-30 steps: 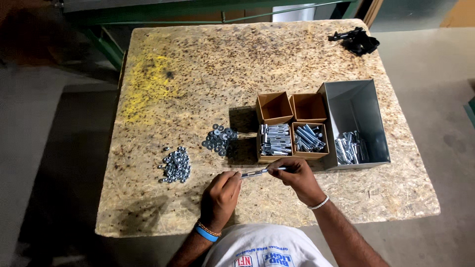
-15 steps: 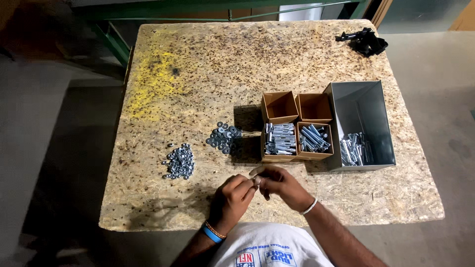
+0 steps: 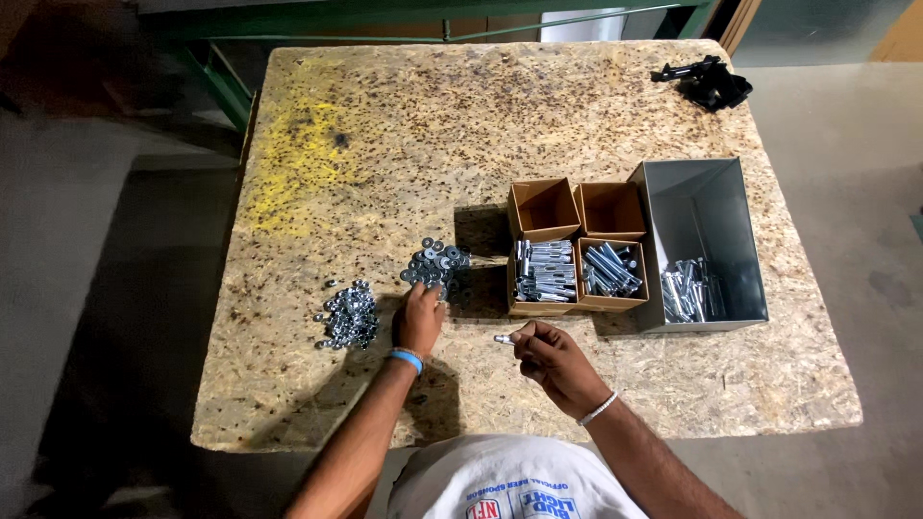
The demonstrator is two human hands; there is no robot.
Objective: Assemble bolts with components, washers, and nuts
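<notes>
The left hand [image 3: 420, 320] is stretched forward over the bench [image 3: 385, 125], palm down, its fingers reaching into the near edge of the pile of washers [image 3: 437, 266]; a blue wristband sits on that wrist. Whether its grip has closed on a washer cannot be told, since the fingertips are bunched against the pile. The right hand [image 3: 550, 359] is held lower and nearer the body, wrist bent, a pale beaded bracelet around it. Its grip is pinched on a bolt [image 3: 504, 338], thumb and forefinger clasping the shank.

The bolt lies roughly level, its long axis running left to right across the view, with the free end pointing left toward the left hand. It is held just above the board, in front of the cardboard boxes.

To the left of the left hand lies a second, smaller heap of nuts [image 3: 349, 317], close by but apart from the washers. Beyond the right hand stand four small brown cardboard boxes [image 3: 575, 245] in a square: the two far ones look empty, the two near ones hold bolts. Just beside them on the right sits a grey metal bin [image 3: 711, 202] with more bolts at its near end. A black object [image 3: 707, 82] lies at the far right corner. Nothing stands between either hand and its thing.
</notes>
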